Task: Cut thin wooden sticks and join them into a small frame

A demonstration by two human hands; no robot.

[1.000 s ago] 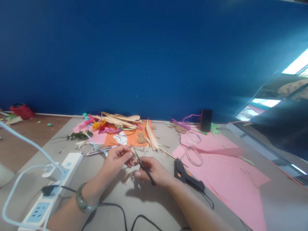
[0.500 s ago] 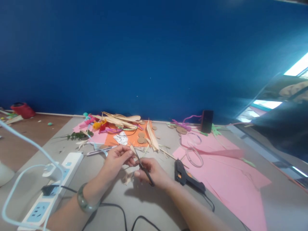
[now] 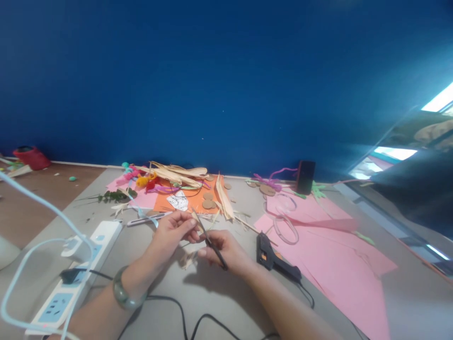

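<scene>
- The left hand (image 3: 175, 230) pinches a straw strip (image 3: 196, 218)
- The right hand (image 3: 226, 250) grips black scissors (image 3: 212, 245), blades right by the strip
- A clean snip needs the strip held tight

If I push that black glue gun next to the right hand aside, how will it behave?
The glue gun looks rigid and lies on its side, so it should slide, not roll. Its cord trails loose from the handle and may drag or swing it.
</scene>
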